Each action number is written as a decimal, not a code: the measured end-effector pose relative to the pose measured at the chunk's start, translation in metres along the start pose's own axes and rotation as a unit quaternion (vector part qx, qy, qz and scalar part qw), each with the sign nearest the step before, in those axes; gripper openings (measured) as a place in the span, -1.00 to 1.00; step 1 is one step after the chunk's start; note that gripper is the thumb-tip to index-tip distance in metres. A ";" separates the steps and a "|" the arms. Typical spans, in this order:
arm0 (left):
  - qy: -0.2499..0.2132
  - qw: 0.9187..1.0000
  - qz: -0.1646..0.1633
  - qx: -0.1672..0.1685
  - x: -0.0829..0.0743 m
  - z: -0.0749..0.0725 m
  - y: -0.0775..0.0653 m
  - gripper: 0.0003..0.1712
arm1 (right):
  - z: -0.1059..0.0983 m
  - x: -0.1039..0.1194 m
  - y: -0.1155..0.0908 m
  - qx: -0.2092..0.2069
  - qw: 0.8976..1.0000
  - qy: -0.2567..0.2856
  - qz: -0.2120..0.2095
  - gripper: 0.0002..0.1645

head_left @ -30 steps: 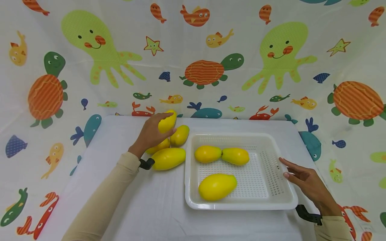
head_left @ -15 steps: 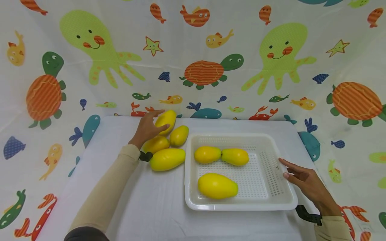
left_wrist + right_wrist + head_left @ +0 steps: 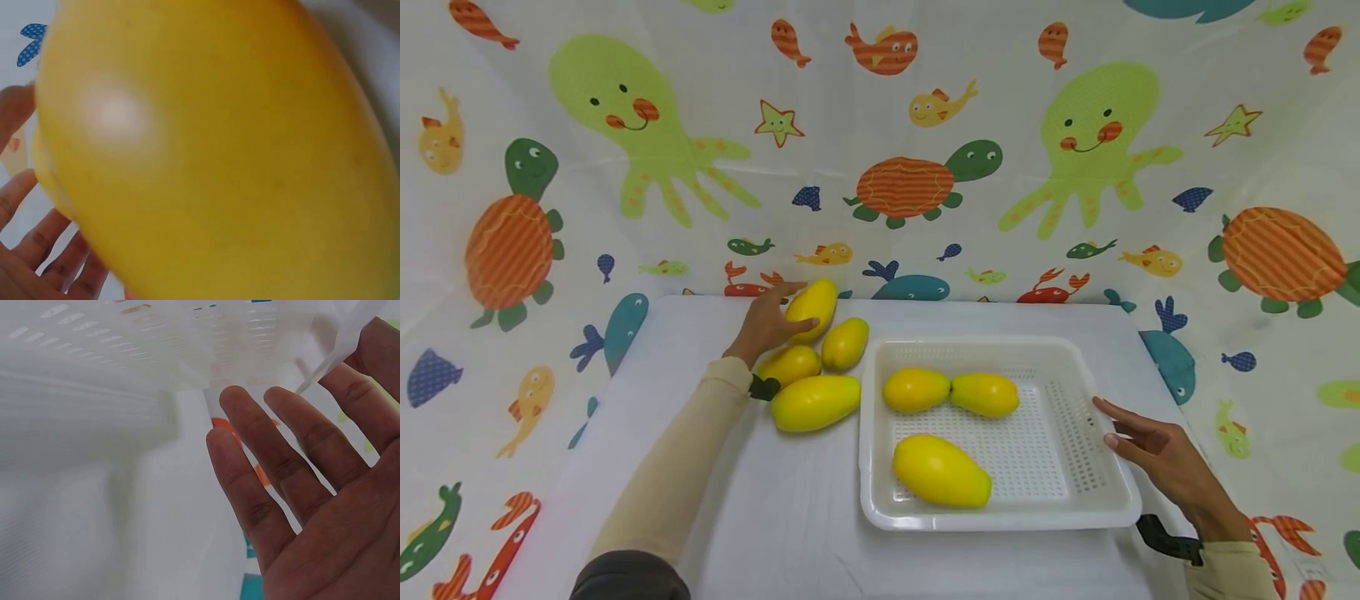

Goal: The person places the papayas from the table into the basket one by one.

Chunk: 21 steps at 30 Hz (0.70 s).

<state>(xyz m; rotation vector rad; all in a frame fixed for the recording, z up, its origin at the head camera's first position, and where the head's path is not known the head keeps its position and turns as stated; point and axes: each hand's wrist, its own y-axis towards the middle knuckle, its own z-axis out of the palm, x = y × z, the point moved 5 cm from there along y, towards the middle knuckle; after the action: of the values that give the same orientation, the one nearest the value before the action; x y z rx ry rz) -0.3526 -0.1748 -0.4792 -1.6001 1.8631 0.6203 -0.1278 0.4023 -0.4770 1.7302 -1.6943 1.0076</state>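
In the head view my left hand (image 3: 767, 323) reaches to the back left of the table. Its thumb and fingers curve round the farthest yellow papaya (image 3: 815, 310). A nearer papaya (image 3: 225, 150) fills most of the left wrist view, the fingers showing beyond its left edge. Three more papayas lie close by: one at the right (image 3: 846, 344), one by the wrist (image 3: 790, 365) and a long one in front (image 3: 816, 404). My right hand (image 3: 1161, 450) touches the right rim of a white perforated basket (image 3: 1000, 522), fingers extended; in the right wrist view they spread beside its wall.
Inside the basket, two papayas lie end to end at the back, one on the left (image 3: 916, 390) and one on the right (image 3: 985, 394). A larger papaya (image 3: 942, 471) lies at the front left. Behind the white table (image 3: 775, 517) hangs a sea-animal curtain (image 3: 700, 167).
My left hand has drawn slightly left and closed in round the far papaya. The large papaya in the basket has rolled a little. The right hand has stayed at the rim.
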 end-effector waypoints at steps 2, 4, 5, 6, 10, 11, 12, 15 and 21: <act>-0.003 1.000 -0.008 0.009 0.001 0.003 0.001 -0.08 | 0.000 -0.001 0.000 -0.001 1.000 -0.002 0.005 -0.24; -0.007 1.000 -0.017 0.017 0.002 0.005 0.002 -0.10 | 0.000 -0.001 0.000 -0.001 1.000 0.000 0.003 -0.23; -0.009 1.000 -0.020 0.019 0.002 0.006 0.003 -0.10 | 0.000 -0.001 0.000 -0.002 1.000 0.001 0.003 -0.24; -0.011 0.999 -0.023 0.019 0.002 0.007 0.003 -0.11 | 0.000 -0.001 0.000 0.000 1.000 0.003 0.001 -0.23; -0.015 0.999 -0.027 0.019 0.002 0.008 0.002 -0.12 | 0.000 -0.003 0.001 0.003 1.000 0.015 -0.003 -0.24; -0.014 0.999 -0.027 0.019 0.002 0.008 0.002 -0.12 | 0.000 -0.003 0.001 0.003 1.000 0.016 -0.002 -0.24; -0.013 0.999 -0.027 0.018 0.002 0.009 0.002 -0.12 | 0.000 -0.003 0.001 0.003 1.000 0.015 -0.003 -0.23; -0.006 1.000 -0.025 0.018 0.001 0.009 0.002 -0.13 | 0.000 -0.003 0.001 0.001 1.000 0.012 0.003 -0.23; 0.004 1.000 -0.018 0.013 -0.001 0.006 0.000 -0.14 | 0.000 -0.003 0.001 -0.005 1.000 -0.003 0.005 -0.23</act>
<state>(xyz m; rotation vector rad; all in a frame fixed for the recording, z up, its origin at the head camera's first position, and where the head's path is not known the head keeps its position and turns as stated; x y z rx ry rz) -0.3520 -0.1699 -0.4825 -1.6185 1.8362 0.5730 -0.1283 0.4041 -0.4796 1.7226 -1.7096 0.9984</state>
